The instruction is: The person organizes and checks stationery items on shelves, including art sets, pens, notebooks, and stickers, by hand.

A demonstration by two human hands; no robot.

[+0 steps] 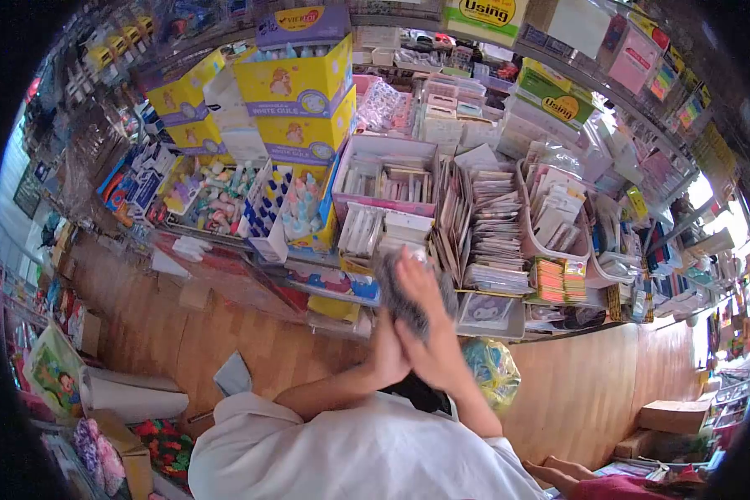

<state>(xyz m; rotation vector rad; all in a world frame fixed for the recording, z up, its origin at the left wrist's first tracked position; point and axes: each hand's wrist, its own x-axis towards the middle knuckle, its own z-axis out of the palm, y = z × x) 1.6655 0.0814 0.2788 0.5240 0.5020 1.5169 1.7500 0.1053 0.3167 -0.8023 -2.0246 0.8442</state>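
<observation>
In front of my chest, my left hand [387, 350] is under a dark grey, fuzzy, cloth-like thing [389, 287] and holds it from the near left side; most of its fingers are hidden. My right hand [423, 302] lies over the top of the same grey thing, fingers stretched out flat and pointing away from me. The heels of both hands come close together. Just beyond the fingertips stands a box of small white packets [404, 227] at the front of the display shelf.
Packed stationery covers the display: stacked yellow glue boxes [300, 92], rows of card packets [496, 221] and a white basket [558, 242]. Below the shelf is a yellowish plastic bag [492, 371] on the wooden floor [592, 367]. Another person's leg [562, 475] shows at lower right.
</observation>
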